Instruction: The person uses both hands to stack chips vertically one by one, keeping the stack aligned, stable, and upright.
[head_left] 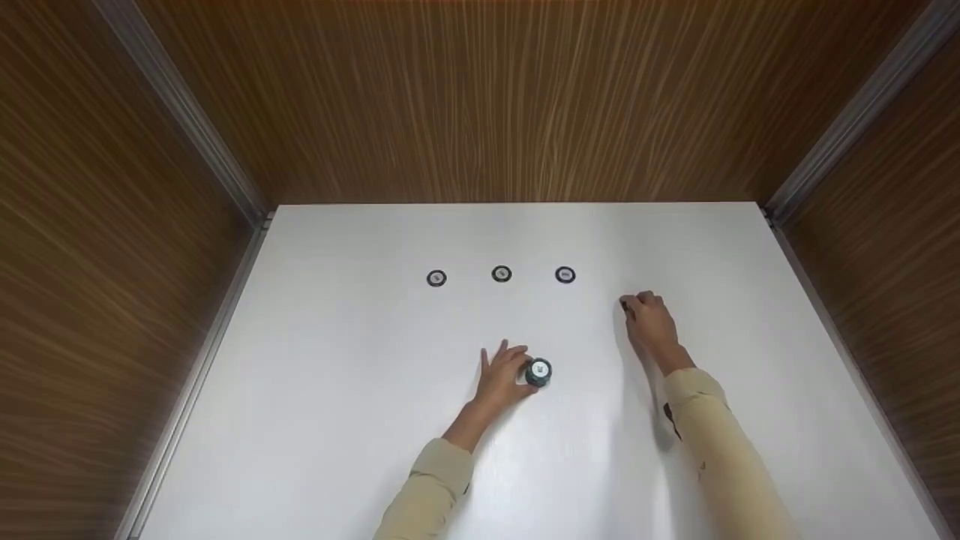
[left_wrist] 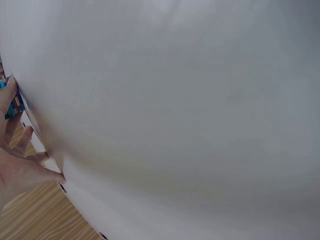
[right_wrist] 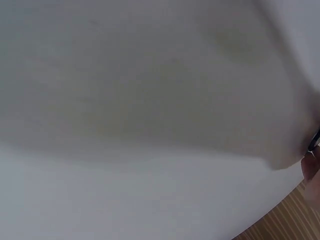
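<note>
Near the middle of the white table, my left hand (head_left: 501, 381) grips a short round stack of poker chips (head_left: 538, 372) between thumb and forefinger. Its other fingers spread out over the tabletop. Blue sides with orange and pale marks show on the stack (left_wrist: 20, 102) in the left wrist view, partly behind the fingers. Farther right, my right hand (head_left: 651, 322) pinches a dark-rimmed chip (head_left: 623, 305) at its fingertips, low over the table. Only a sliver of this chip (right_wrist: 314, 142) shows at the edge of the right wrist view.
Three dark-rimmed chips with pale centres lie flat in a spaced row beyond the hands: a left one (head_left: 436, 278), a middle one (head_left: 502, 274) and a right one (head_left: 565, 275). Wood-grain panels (head_left: 480, 105) enclose the white table (head_left: 337, 360) at the back and both sides.
</note>
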